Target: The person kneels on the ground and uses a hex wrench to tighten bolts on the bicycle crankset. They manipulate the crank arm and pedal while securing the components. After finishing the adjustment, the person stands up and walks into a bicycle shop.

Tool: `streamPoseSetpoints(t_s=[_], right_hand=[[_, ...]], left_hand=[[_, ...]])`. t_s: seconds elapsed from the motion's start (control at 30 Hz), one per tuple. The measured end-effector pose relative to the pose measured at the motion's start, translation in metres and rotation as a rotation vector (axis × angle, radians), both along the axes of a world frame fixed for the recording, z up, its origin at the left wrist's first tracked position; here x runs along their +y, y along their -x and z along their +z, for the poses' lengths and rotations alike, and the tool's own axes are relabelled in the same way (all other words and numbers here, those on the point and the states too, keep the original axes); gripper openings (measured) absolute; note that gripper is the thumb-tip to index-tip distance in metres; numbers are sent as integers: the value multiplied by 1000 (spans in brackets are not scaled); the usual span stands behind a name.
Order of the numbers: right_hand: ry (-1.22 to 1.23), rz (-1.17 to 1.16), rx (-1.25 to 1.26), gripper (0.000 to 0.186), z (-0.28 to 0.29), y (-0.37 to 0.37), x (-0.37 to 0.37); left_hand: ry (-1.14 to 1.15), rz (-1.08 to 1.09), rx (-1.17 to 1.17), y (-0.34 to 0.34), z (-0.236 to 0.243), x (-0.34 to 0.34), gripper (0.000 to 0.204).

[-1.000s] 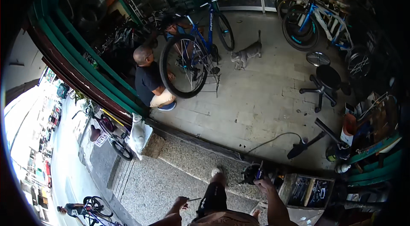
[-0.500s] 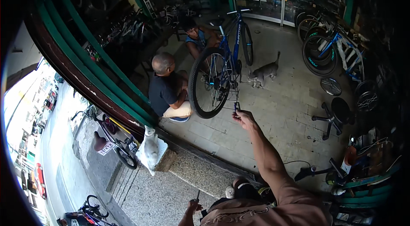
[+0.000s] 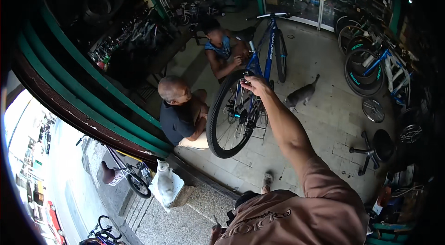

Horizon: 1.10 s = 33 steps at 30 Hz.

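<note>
My right arm reaches forward to a blue bicycle (image 3: pixel 269 53) standing on the shop floor. At the top of its rear wheel (image 3: pixel 212 127), below the saddle, my right hand (image 3: pixel 255 85) has its fingers closed on something small and dark that I cannot make out. Whether it touches the tyre is unclear. Low in the view, my left hand (image 3: pixel 216 233) is partly hidden by my brown shirt. A thin dark stick-like thing (image 3: pixel 216 220) rises from it.
Two people sit left of the bicycle, one in a dark shirt (image 3: pixel 174 120), one in blue (image 3: pixel 225 50). A grey cat (image 3: pixel 302 95) is on the floor; a white cat (image 3: pixel 163 180) sits on a ledge. Parked bicycles (image 3: pixel 371 66) and a stool base (image 3: pixel 366 152) are on the right.
My right hand has moved up and forward, from beside the lower wheel to its top. I have come closer to the bicycle. The grey cat's head has lowered.
</note>
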State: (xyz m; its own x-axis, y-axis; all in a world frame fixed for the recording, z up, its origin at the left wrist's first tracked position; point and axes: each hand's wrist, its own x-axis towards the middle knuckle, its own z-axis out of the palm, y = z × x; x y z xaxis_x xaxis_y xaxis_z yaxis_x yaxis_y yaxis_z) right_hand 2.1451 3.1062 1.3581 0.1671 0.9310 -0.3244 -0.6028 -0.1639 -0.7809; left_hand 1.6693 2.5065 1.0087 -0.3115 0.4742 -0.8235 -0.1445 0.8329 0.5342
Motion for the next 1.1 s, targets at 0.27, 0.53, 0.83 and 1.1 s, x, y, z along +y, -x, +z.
streamPoseSetpoints(t_s=[0.27, 0.53, 0.83, 1.1], right_hand=[[93, 145, -45, 9, -8, 2, 157], [190, 287, -196, 17, -39, -2, 289], [39, 562, -261, 17, -151, -87, 442], [-83, 762, -171, 16, -104, 21, 331]], left_hand=[[-73, -10, -83, -121, 26, 121, 33], [0, 13, -166, -186, 41, 254, 38], [19, 568, -66, -270, 98, 343, 33], [-35, 1209, 89, -527, 102, 293, 26]])
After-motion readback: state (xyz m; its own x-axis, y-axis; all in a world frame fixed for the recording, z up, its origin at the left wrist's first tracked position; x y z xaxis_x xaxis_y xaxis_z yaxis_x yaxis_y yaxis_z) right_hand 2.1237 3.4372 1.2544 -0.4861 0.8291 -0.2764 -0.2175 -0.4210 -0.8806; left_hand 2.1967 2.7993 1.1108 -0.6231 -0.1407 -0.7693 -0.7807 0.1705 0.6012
